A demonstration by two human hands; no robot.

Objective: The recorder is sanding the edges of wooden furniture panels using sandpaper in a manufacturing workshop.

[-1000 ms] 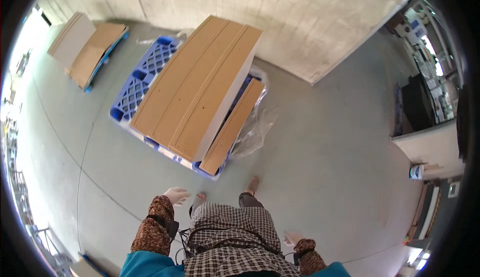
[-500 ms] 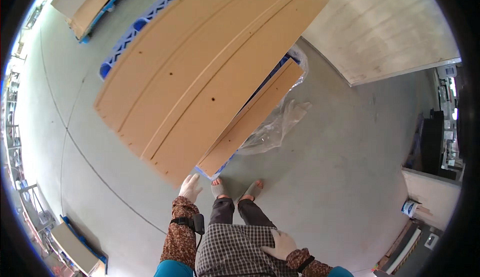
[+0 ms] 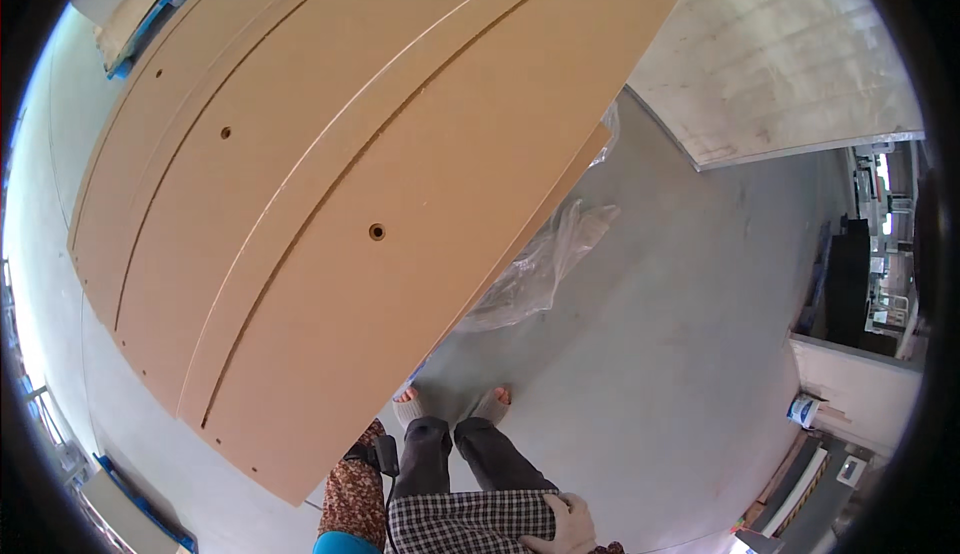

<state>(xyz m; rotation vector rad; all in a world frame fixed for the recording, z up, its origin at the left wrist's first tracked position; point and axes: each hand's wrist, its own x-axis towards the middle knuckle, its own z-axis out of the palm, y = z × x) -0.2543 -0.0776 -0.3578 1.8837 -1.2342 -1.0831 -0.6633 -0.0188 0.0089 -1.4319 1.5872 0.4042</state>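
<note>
A large tan wooden board (image 3: pixel 450 184) with long grooves and several drilled holes slants up close, filling the left and upper part of the view. My left forearm, in a brown patterned sleeve (image 3: pixel 352 494) with a black strapped device (image 3: pixel 378 454), runs beneath its near edge. The board hides my left hand, so its grip does not show. My gloved right hand (image 3: pixel 566 528) rests on the checked apron (image 3: pixel 465 516) at my waist, fingers apart and holding nothing. Along the board's right edge shows a narrow strip of another tan panel (image 3: pixel 580 172).
Crumpled clear plastic film (image 3: pixel 550 264) lies on the grey floor right of the board. A large pale panel (image 3: pixel 780 64) stands at the upper right. A blue pallet with boards (image 3: pixel 150 29) is at the far left. A white bucket (image 3: pixel 803 410) sits at the right.
The large board has risen closer to me and shifted left and down in view, covering the blue pallet beneath it. My left hand has gone under it; my right hand stays at the apron.
</note>
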